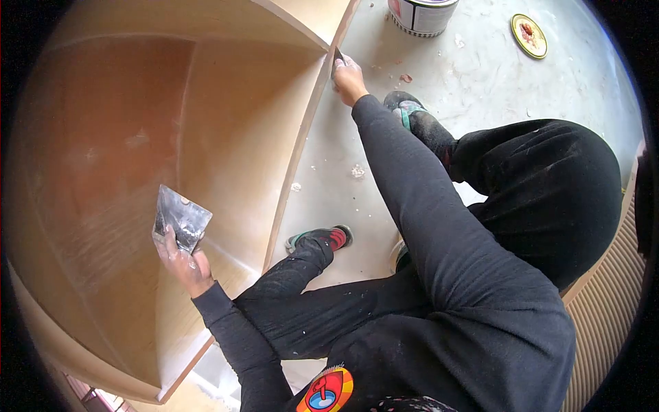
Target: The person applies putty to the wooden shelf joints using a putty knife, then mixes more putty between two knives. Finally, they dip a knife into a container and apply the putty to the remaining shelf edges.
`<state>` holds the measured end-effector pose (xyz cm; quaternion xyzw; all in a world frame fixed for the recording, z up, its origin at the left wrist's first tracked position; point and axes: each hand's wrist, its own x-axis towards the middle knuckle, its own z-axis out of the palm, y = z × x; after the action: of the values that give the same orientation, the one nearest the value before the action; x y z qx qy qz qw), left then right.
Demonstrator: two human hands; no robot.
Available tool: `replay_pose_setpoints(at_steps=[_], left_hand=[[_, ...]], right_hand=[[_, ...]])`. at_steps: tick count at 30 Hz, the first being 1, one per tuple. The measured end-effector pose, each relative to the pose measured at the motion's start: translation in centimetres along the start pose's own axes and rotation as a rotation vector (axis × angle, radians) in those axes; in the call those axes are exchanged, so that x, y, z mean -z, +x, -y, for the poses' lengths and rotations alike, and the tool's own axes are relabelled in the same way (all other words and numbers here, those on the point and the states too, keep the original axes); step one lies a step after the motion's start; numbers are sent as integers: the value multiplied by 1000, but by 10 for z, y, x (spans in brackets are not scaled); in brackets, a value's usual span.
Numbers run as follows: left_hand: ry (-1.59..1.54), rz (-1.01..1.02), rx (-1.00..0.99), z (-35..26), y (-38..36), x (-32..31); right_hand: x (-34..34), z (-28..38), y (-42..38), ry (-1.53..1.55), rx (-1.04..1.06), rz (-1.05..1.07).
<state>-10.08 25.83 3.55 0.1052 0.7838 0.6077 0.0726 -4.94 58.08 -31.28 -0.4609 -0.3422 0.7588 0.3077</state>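
Observation:
My left hand [184, 264], dusted with white, is closed around a flat metal putty knife [182, 221]. Its wide blade is smeared and has a small lump near the top edge. It is in front of the open inside of a wooden cabinet [240, 117]. My right hand [349, 79] reaches far forward to the cabinet's front edge [302, 137], near the corner where a divider meets it. Its fingers are closed round a small dark thing [336, 60] against that edge; most of it is hidden, so its kind cannot be made out.
On the pale floor [371, 206] lie crumbs and scraps. A paint can [422, 15] stands at the top, with a round lid [528, 36] holding reddish-brown filler to its right. My shoes [336, 238] are beside the cabinet. A ribbed panel [604, 323] is at right.

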Motion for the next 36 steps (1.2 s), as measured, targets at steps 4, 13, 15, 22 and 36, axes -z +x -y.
replay_pose_setpoints(at_steps=[4,13,15,22,36], left_hand=[[0,14,-17,0,1,2],[-21,35,-5,-1,2,-1],[-23,16,-12,-3,0,-4],[477,-28,-282,1,7,2],[641,-147,-444,17,22,14]], right_hand=[[-23,-23,5,-19,-32,-48],[48,-15,-52,270,-205,287],[48,-6,-67,274,-242,417],[-68,56,-131,-153,399,1112],[-105,90,-220,-716,899,1272]])
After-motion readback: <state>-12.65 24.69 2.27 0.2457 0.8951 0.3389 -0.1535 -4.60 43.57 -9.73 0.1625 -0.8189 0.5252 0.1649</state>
